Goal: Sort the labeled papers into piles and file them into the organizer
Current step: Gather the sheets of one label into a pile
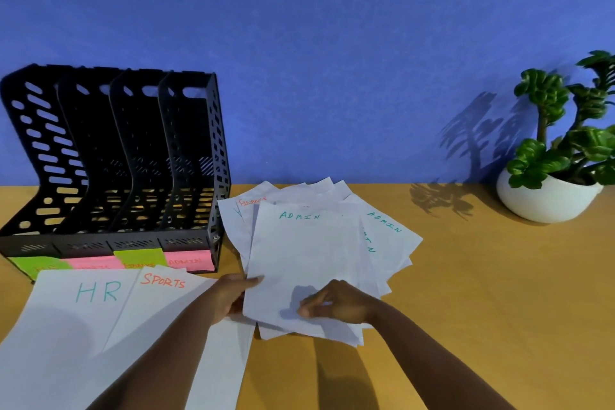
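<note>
A fanned stack of white papers (382, 243) lies on the wooden desk, with a sheet marked ADMIN (303, 253) on top and a FINANCE sheet (253, 201) peeking out behind. My left hand (233, 293) grips the left edge of the top ADMIN sheet, thumb over it. My right hand (336, 304) pinches the same sheet near its lower edge. To the left lie a sheet marked HR (66, 309) and one marked SPORTS (159, 296). The black four-slot organizer (113, 160) stands at the back left with nothing in its slots.
Green and pink sticky labels (139, 260) line the organizer's front base. A potted plant in a white bowl (549, 200) stands at the back right against the blue wall. Bare desk (482, 293) stretches between the papers and the plant.
</note>
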